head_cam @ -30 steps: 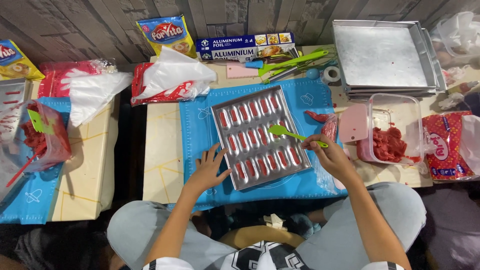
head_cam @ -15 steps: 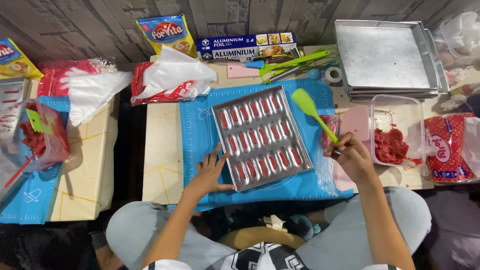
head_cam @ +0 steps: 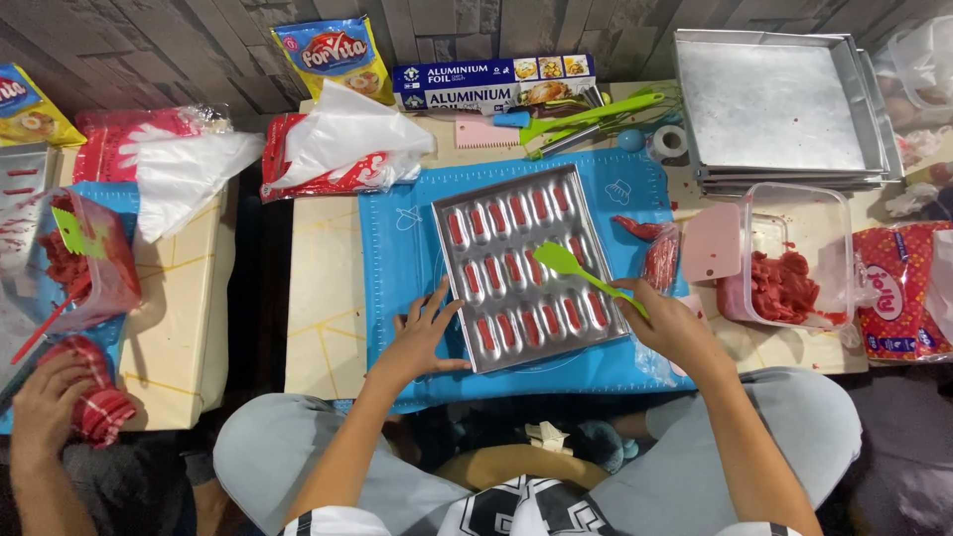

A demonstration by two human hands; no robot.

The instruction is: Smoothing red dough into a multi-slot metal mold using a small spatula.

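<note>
A rectangular metal mould tray with oblong cavities of red filling (head_cam: 526, 266) is laid on a blue silicone mat (head_cam: 407, 258) near the front edge of the tabletop (head_cam: 323, 308). The tray's near left corner is steadied by the left hand (head_cam: 425, 333), its fingers spread flat. A green plastic spatula (head_cam: 581, 270) is gripped by the closed right hand (head_cam: 673, 323), its blade held over the tray's middle cavities. A clear plastic tub of red mixture (head_cam: 794, 263) is set toward the right edge.

Looks like a home food-making corner: low tiled tables (head_cam: 328, 298), stacked baking trays (head_cam: 774, 99), foil box (head_cam: 496, 84), snack bags (head_cam: 333, 50), tub of red paste (head_cam: 794, 258).
</note>
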